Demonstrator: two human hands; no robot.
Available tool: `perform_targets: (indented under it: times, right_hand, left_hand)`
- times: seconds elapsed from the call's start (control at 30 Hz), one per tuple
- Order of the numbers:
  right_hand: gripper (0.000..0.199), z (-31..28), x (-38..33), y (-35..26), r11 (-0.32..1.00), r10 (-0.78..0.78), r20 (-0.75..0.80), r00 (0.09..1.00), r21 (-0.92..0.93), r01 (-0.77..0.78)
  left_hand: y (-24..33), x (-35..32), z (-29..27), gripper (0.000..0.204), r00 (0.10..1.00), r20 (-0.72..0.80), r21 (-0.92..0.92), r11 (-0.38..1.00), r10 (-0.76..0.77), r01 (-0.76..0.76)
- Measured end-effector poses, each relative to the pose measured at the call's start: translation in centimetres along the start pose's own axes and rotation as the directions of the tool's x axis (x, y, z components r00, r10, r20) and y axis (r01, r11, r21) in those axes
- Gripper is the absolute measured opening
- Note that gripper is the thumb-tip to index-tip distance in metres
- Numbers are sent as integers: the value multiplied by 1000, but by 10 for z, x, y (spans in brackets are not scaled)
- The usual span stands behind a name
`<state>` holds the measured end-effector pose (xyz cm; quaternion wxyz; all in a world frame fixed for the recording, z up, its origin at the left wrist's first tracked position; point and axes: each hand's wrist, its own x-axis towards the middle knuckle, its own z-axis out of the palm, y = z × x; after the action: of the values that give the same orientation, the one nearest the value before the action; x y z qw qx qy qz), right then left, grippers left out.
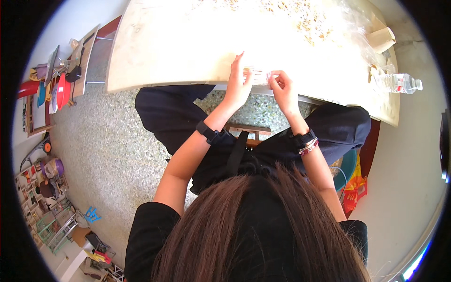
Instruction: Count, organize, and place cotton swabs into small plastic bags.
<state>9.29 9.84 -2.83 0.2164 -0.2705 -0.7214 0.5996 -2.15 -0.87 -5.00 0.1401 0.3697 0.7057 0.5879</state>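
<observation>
My left hand [238, 81] and my right hand [281, 87] meet at the near edge of a pale table [155, 56]. Between them they hold a small clear packet [257, 75] with light contents. The left hand's fingers lie flat against the packet's left end; the right hand pinches its right end. Both wrists carry dark bands, and the right one also has a beaded bracelet. Beyond the hands, a spread of small tan pieces [291, 19] lies on clear plastic on the table top.
A plastic water bottle [399, 82] lies at the table's right end, near a brown paper piece [381, 39]. Speckled floor [103, 141] stretches left, with shelves of coloured bowls [56, 89] and clutter at the far left. An orange bag [353, 190] sits by my right side.
</observation>
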Motion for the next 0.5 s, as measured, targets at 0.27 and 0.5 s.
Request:
perform_targets:
  times: [0.27, 0.5]
  right_hand:
    - [16, -3, -3, -2, 996, -6, -26, 1000, -89, 4]
    - [14, -11, 1, -18, 836, -323, 70, 944, -446, 319]
  left_hand:
    - [7, 1, 4, 62, 999, -45, 48, 999, 5, -3]
    - [9, 0, 4, 62, 998, -53, 83, 996, 32, -28]
